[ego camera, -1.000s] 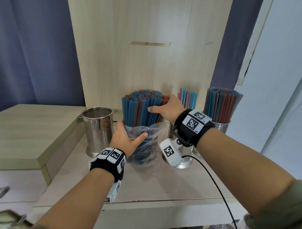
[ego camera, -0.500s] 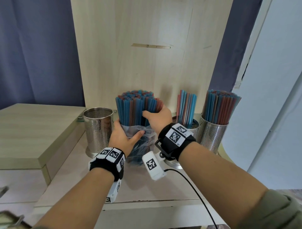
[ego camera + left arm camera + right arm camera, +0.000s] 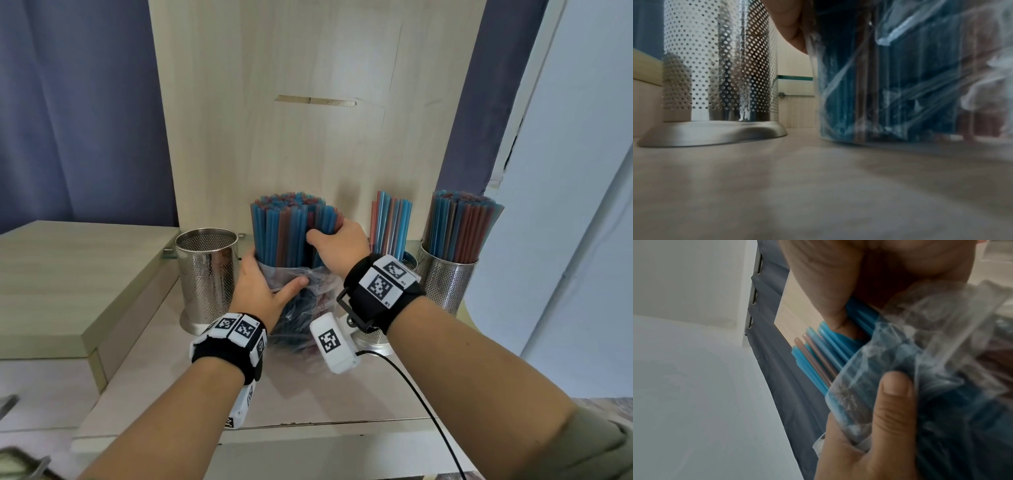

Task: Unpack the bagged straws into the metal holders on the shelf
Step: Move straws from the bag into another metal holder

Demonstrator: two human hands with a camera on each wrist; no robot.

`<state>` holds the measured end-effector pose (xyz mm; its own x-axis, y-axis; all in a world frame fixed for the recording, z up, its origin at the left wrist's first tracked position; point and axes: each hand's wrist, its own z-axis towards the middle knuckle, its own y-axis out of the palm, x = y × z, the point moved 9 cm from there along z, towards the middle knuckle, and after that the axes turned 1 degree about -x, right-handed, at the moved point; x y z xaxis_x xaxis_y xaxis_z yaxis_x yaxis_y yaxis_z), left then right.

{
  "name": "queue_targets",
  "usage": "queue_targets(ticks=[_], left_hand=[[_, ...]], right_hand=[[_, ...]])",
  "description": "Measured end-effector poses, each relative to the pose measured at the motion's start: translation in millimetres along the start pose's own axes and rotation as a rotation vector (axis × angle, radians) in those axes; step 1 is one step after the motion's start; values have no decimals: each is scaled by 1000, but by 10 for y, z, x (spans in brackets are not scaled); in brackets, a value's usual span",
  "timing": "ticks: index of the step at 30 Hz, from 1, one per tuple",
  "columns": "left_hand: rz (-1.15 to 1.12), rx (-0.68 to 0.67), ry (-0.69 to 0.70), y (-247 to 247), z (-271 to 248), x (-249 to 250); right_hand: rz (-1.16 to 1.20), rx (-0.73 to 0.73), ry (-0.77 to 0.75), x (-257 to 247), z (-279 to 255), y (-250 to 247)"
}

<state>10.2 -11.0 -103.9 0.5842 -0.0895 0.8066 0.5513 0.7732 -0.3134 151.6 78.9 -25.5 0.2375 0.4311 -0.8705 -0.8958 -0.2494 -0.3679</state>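
On the shelf [image 3: 342, 394], at about 9 o'clock from the bag, stands an empty metal holder [image 3: 207, 274] full of little holes. Next comes the left hand [image 3: 262, 291], with fingers and thumb wrapped around the clear bag [image 3: 305, 308]. The bag stands upright on the shelf, blue and red straws [image 3: 291, 233] poking out at 12 o'clock. The right hand [image 3: 339, 248] has its fingers curled around some straws. At 3 o'clock stand two more holders [image 3: 447, 281] with straws in them.
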Motion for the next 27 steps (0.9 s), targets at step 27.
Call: queue_targets(ticks=[27], left_hand=[[-12,-31,-38,54,6,-65]], right_hand=[[62,27,-100,-208,59,-123]])
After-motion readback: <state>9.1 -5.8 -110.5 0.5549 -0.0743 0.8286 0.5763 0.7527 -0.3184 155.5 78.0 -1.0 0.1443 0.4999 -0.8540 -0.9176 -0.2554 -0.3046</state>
